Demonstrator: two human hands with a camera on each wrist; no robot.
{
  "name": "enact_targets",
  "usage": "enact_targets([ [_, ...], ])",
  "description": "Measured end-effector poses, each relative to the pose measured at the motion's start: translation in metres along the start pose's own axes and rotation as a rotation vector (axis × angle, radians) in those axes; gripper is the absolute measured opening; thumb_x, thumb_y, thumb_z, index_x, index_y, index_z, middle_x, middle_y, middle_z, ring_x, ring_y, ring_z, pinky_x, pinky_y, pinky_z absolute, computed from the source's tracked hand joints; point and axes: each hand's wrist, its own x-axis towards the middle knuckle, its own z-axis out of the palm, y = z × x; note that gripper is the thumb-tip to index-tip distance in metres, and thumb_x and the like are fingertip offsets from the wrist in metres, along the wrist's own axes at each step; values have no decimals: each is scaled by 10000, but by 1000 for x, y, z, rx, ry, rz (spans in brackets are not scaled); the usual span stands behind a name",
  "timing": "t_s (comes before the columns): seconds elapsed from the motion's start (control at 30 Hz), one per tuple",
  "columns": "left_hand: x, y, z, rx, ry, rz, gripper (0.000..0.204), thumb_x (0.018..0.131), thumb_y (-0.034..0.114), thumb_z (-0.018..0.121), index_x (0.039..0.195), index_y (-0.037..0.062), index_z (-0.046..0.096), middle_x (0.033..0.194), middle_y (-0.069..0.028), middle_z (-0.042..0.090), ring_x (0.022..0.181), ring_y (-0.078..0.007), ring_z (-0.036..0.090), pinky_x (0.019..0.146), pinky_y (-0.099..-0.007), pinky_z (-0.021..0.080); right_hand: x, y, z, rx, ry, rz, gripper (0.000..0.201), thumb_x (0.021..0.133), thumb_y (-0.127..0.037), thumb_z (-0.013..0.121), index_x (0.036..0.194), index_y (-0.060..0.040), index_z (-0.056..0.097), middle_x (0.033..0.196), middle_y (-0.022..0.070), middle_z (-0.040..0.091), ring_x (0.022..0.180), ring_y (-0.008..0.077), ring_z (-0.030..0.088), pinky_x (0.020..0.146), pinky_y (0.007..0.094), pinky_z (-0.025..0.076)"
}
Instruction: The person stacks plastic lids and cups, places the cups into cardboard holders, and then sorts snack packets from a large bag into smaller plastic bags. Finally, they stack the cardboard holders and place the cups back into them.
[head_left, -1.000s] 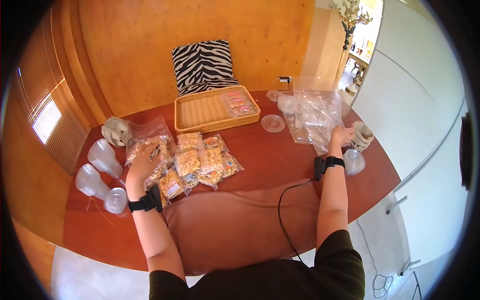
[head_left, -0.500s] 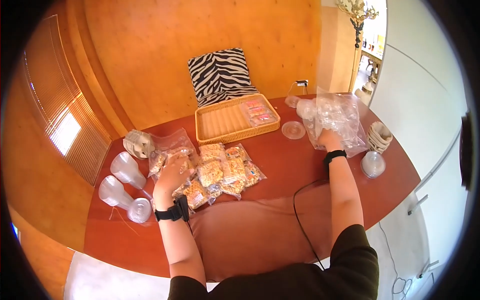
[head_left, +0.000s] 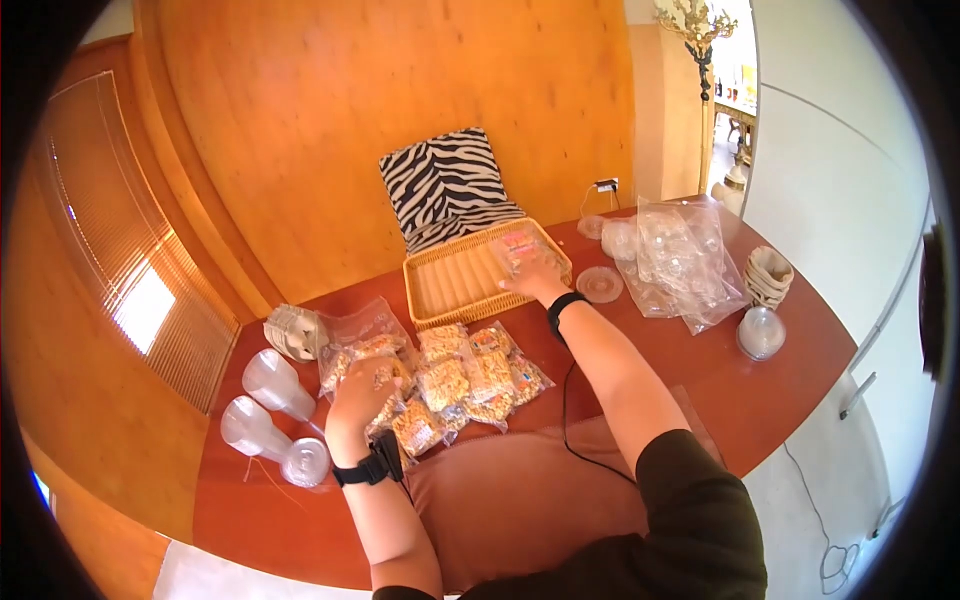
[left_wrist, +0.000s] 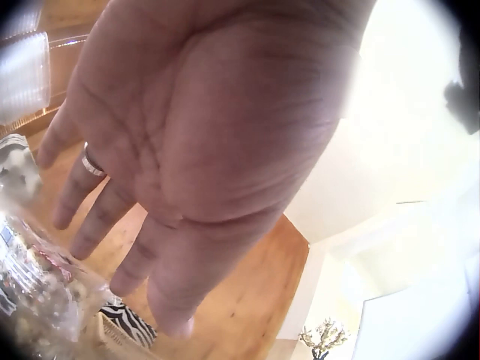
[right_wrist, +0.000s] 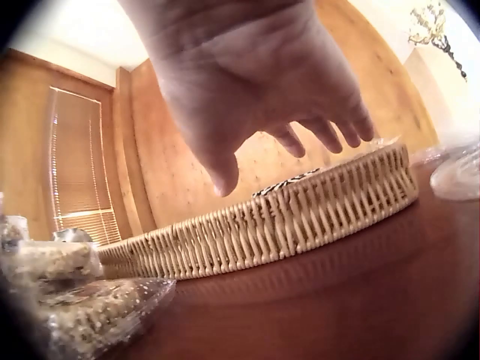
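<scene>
My left hand (head_left: 362, 396) hovers over the left side of a heap of clear snack packets (head_left: 445, 382). In the left wrist view its fingers are spread and nearly straight, with a ring on one and nothing in the palm. My right hand (head_left: 538, 276) reaches over the near right rim of a wicker tray (head_left: 440, 318). Below its fingers in the head view lie pink-labelled packets (head_left: 519, 240), partly covered by the hand. The right wrist view shows the thumb and fingers apart, pointing down above the woven wall.
Stacked clear plastic cups (head_left: 252, 428) and lids (head_left: 305, 462) stand at the left, near a grey moulded carrier (head_left: 293, 332). On the right are a clear plastic bag (head_left: 675, 265), another carrier (head_left: 768, 277) and clear lids (head_left: 761, 333). A dark cable (head_left: 575, 445) runs from the right wrist.
The right hand has left the clear bag on the right and moved left to the wicker tray's packets. The left hand stays over the snack heap. The head view has shifted.
</scene>
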Motion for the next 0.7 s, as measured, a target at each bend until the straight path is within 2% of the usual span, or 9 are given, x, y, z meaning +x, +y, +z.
enact_targets([
  [0.1, -1, 2, -1, -27, 16, -27, 485, 800, 308, 682, 1224, 101, 570, 1261, -171, 541, 1177, -343, 504, 1003, -441, 371, 2, -19, -26, -58, -314, 171, 802, 815, -489, 584, 1392, 9, 335, 1399, 255, 377, 1251, 454, 398, 953, 584, 363],
  [0.2, -3, 10, -5, -26, -10, -61, 518, 811, 332, 667, 1254, 94, 541, 1284, -178, 526, 1195, -352, 491, 1008, -444, 369, 26, -18, 11, -67, -238, 336, 680, 871, -385, 525, 1383, 25, 345, 1389, 251, 392, 1235, 471, 406, 927, 604, 368],
  [0.23, -3, 10, -6, -14, -26, -45, 547, 817, 344, 658, 1278, 89, 512, 1301, -182, 515, 1202, -356, 486, 1011, -446, 369, 16, -25, -10, -99, -194, 320, 509, 900, -249, 472, 1317, 38, 416, 1282, 263, 496, 1150, 411, 518, 864, 578, 434],
  [0.33, -4, 9, -5, -24, -9, -30, 540, 818, 343, 657, 1269, 82, 515, 1300, -192, 511, 1198, -356, 489, 1002, -441, 383, 25, -3, 16, 85, 4, -1, 353, 893, -157, 454, 1187, 27, 522, 1067, 255, 622, 974, 361, 633, 764, 505, 511],
  [0.4, -3, 7, -3, -37, -3, -16, 551, 820, 336, 660, 1275, 66, 509, 1285, -210, 519, 1187, -362, 499, 989, -426, 399, 8, -5, -16, 22, 94, 7, 249, 867, -86, 462, 1064, 1, 587, 880, 226, 667, 825, 338, 671, 692, 444, 541],
  [0.47, -3, 14, -7, -33, -19, -67, 571, 818, 320, 673, 1292, 51, 503, 1280, -232, 522, 1204, -364, 485, 1006, -401, 387, 10, 3, -36, 67, 64, 115, 235, 850, -89, 493, 1038, -5, 606, 855, 225, 668, 808, 343, 670, 688, 439, 542],
  [0.6, 2, 30, -5, -86, 90, 68, 496, 830, 285, 650, 1250, 58, 516, 1240, -215, 544, 1104, -375, 550, 929, -431, 446, 19, 35, -28, 489, 336, 70, 209, 855, -95, 485, 986, 6, 614, 875, 234, 662, 840, 404, 648, 709, 453, 510],
  [0.63, 4, 37, -5, -78, 89, 92, 510, 859, 271, 635, 1284, 36, 480, 1238, -226, 545, 1099, -355, 565, 912, -417, 459, 18, 40, -24, 543, 405, -11, 215, 866, -47, 455, 1020, 19, 590, 889, 192, 672, 863, 352, 656, 721, 416, 505],
  [0.7, 9, 51, 6, -394, 72, 85, 528, 882, 282, 617, 1307, 15, 452, 1250, -239, 536, 1120, -339, 561, 924, -404, 455, 3, 37, -46, 1002, 253, 65, 217, 880, -42, 443, 1034, 19, 583, 904, 151, 662, 893, 292, 647, 749, 385, 502],
])
